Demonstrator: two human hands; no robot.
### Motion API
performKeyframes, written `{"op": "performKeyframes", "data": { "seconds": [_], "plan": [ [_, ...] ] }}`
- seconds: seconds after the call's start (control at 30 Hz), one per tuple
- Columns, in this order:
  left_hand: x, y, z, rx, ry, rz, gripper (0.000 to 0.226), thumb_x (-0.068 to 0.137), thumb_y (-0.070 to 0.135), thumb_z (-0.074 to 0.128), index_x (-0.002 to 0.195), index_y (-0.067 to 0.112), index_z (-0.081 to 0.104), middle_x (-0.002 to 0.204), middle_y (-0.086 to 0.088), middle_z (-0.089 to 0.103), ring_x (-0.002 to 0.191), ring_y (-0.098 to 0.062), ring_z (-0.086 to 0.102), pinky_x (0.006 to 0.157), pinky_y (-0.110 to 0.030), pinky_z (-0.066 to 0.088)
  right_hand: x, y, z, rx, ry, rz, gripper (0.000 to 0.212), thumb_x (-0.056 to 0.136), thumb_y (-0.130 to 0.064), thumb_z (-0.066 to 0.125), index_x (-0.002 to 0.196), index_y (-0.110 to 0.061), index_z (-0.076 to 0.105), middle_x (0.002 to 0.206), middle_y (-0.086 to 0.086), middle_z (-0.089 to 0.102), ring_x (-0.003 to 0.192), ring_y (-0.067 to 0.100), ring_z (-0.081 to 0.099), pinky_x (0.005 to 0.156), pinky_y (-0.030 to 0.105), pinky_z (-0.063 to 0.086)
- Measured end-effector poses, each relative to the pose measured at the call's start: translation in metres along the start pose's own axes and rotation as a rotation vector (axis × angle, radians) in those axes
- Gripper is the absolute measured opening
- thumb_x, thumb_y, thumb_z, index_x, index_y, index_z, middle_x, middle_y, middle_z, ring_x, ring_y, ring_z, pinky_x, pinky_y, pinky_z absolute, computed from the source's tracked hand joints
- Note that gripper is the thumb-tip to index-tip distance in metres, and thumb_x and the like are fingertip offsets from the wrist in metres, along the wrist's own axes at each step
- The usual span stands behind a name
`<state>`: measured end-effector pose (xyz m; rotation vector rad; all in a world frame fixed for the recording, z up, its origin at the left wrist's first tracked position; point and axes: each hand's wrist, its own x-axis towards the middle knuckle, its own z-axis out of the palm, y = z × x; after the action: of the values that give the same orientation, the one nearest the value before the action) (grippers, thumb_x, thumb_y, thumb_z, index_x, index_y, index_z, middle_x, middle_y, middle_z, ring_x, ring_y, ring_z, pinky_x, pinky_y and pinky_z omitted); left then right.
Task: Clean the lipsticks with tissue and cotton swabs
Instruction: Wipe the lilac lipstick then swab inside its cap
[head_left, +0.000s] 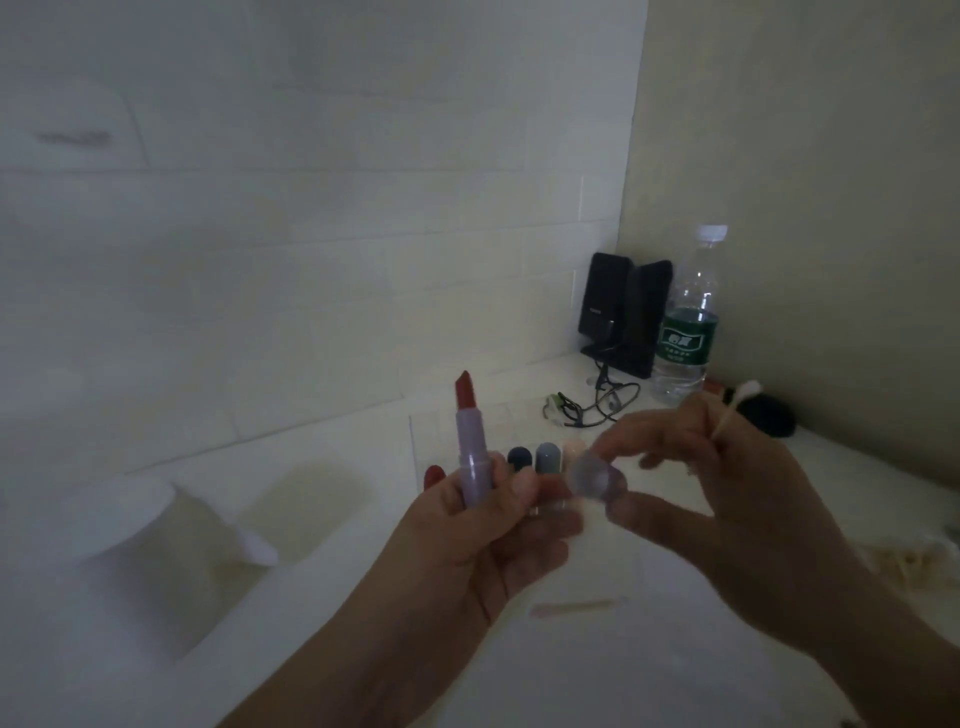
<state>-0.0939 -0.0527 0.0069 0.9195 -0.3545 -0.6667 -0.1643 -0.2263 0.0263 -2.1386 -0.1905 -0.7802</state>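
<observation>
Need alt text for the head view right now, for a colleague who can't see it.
The left hand holds an uncapped purple lipstick upright with its red tip exposed, while the right hand pinches the lipstick cap and a cotton swab. Behind them, more lipsticks stand in a row, with a water bottle near the corner.

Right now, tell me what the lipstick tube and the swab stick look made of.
Lipstick tube: probably plastic, pale lilac with a soft sheen along its side. Swab stick: looks like wood or paper, a matte tan shaft under a white cottony tip; blur leaves it open.
</observation>
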Motion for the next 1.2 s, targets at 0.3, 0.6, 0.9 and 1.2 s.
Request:
{"op": "performKeyframes", "data": {
  "seconds": [0.3,0.6,0.9,1.2],
  "plan": [
    [-0.005,-0.002,-0.004,-0.078,-0.333,-0.025,0.035,0.061,0.032,0.089,0.090,0.016,0.077,0.090,-0.007,0.074,0.079,-0.017,0.072,0.075,-0.034,0.059,-0.010,-0.011,0.021,0.226,0.014,-0.174,0.020,0.072,-0.049,0.072,0.081,-0.047,0.054,0.097,-0.013,0.070,0.103,0.011,0.064,0.091,0.024,0.047],
    [0.000,0.001,-0.007,-0.295,-0.141,0.028,0.058,0.051,0.009,0.092,0.090,0.006,0.049,0.085,-0.019,0.071,0.076,-0.027,0.073,0.069,-0.038,0.060,-0.007,-0.001,0.005,-0.083,0.086,0.007,0.032,0.079,-0.059,0.041,0.062,-0.032,0.043,0.055,-0.002,0.042,0.047,0.007,0.036,0.054,0.041,0.042],
    [0.006,0.005,-0.014,-0.279,-0.037,0.151,0.051,0.046,0.010,0.095,0.079,0.008,0.056,0.084,-0.015,0.071,0.079,-0.023,0.072,0.079,-0.035,0.056,-0.013,-0.019,0.007,-0.411,0.276,-0.197,0.011,0.090,-0.042,0.043,0.082,-0.037,0.048,0.084,-0.011,0.054,0.065,-0.006,0.051,0.057,0.001,0.035],
    [-0.004,0.010,0.012,-0.102,-0.002,0.187,0.040,0.078,0.021,0.052,0.047,0.035,0.072,0.062,0.004,0.066,0.054,-0.002,0.057,0.058,-0.009,0.051,-0.016,-0.016,0.020,-0.384,0.234,-0.189,0.011,0.087,-0.040,0.048,0.082,-0.034,0.056,0.061,-0.019,0.057,0.064,-0.007,0.052,0.058,-0.002,0.035]
  ]
}}
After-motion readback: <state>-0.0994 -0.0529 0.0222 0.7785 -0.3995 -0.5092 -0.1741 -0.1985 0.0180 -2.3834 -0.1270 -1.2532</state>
